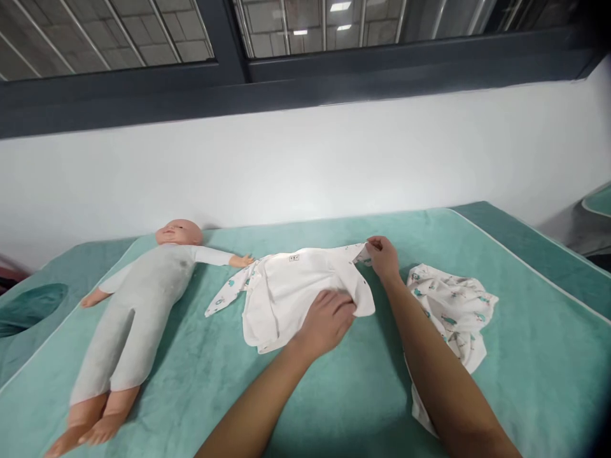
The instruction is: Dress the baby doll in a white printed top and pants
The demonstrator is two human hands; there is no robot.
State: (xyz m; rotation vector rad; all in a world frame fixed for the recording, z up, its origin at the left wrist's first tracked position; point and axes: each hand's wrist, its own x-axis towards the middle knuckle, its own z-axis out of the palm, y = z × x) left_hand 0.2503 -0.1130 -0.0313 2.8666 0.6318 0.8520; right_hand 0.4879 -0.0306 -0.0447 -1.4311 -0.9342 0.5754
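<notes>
A white baby shirt [296, 286] with a small printed animal pattern lies spread open, its plain inside facing up. My left hand [329, 318] rests on the shirt's lower right part, fingers curled on the front flap's edge. At the far right end of the shirt, my right hand [383, 257] pinches the sleeve between thumb and fingers. The other sleeve [229, 292] stretches out to the left, near the hand of a baby doll [147, 292]. Patterned baby pants [453, 312] lie crumpled on the right, partly hidden behind my right forearm.
A green padded cover [200, 381] with white piping lies under everything. The doll lies on its back at the left, in a pale bodysuit. Behind stand a white wall [286, 165] and a dark window frame [382, 70]. Another green cushioned edge [599, 202] shows at far right.
</notes>
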